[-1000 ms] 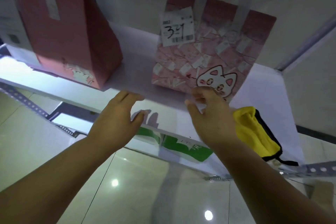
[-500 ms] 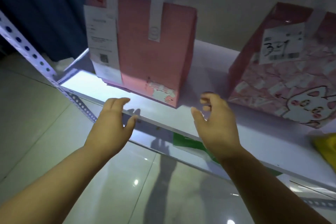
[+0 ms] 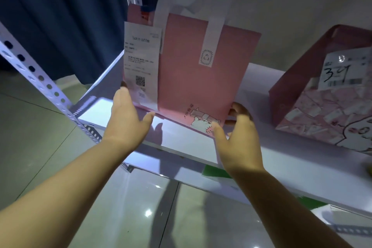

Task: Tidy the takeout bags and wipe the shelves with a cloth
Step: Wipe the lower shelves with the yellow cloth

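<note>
Both hands are up at the plain pink bag (image 3: 201, 70), one on each lower corner. The left hand (image 3: 125, 121) is spread, fingers reaching up along the bag's left edge just beside the long white receipt (image 3: 142, 62), thumb (image 3: 148, 120) out under the bottom edge. The right hand (image 3: 237, 137) is cupped open at the lower right corner, thumb against the cat drawing (image 3: 203, 123), curled fingers (image 3: 239, 109) wrapping toward the far side. Whether it truly grips there, I cannot tell.

The bag stands upright on the white shelf (image 3: 177, 141) with its long axis vertical, white handle straps (image 3: 213, 34) rising off the top, broad printed face turned toward the camera and angled slightly left. It sits at the left end of the shelf, near the front edge, close to the perforated metal upright (image 3: 38, 76).

Well apart to the right, on the same shelf, stands the patterned pink bag (image 3: 326, 106), with a label reading "34" (image 3: 342, 72) stuck on its face. A green-and-white package (image 3: 217, 173) peeks out from beneath the shelf. Glossy tiled floor (image 3: 141, 211) lies below.
</note>
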The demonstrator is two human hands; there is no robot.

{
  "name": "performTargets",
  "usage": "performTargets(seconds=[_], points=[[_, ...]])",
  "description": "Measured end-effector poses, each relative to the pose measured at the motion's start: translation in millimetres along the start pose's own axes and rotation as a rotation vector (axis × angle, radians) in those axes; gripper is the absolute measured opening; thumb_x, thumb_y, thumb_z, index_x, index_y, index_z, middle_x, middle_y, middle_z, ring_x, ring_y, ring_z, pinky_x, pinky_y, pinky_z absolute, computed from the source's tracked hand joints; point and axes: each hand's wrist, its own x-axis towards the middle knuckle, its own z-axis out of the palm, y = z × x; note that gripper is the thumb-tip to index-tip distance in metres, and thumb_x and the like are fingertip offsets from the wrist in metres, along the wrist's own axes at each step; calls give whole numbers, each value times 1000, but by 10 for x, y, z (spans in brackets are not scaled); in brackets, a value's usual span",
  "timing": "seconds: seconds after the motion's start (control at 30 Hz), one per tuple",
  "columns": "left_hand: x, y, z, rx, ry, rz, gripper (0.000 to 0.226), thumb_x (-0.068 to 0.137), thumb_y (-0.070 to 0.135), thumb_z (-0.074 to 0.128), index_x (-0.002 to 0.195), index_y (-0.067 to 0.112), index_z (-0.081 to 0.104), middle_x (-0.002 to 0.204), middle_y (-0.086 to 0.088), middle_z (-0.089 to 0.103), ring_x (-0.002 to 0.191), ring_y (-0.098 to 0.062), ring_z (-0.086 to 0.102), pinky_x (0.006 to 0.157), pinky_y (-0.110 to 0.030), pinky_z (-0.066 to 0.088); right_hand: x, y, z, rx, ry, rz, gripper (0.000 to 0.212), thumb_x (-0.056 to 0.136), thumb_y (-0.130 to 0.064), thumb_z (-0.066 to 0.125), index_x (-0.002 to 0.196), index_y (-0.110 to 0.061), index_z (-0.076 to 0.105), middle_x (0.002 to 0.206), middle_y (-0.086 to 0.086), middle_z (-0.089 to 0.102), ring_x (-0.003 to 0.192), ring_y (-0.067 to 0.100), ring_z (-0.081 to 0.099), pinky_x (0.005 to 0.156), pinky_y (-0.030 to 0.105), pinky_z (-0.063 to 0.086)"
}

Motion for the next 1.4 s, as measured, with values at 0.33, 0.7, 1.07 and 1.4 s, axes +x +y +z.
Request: performTargets(seconds=[0.33,0.7,1.07,1.4], points=[[214,0,13,-98,-73,-26,49,82,18,66,122,10,40,123,-11,50,98,-22,57,91,-40,47,99,78,-61,58,81,55,29,88,-9,51,113,-25,52,106,1,63,90,20,59,80,32,49],[42,381,474,-206,-245,157,68,81,18,67,136,27,30,133,-5,45,118,-22,51,102,-43,42,208,405,-428,-42,179,123,69,88,-12,60,146,-11,22,140,15,36,117,34,48,96,28,37],[-316,604,477,-66,-137,96,62,84,25,65,137,22,33,127,-3,35,111,-26,48,94,-37,44,112,547,-651,16,254,88,50,83,-12,66,128,-15,45,128,10,42,110,25,50,91,27,38],[-1111,961,872,21,-280,291,33,87,26,60,120,20,55,119,4,49,108,-18,49,87,-31,45,-350,1219,-1062,1,123,53,24,88,-24,61,111,-19,61,102,-7,60,91,9,56,77,17,40]])
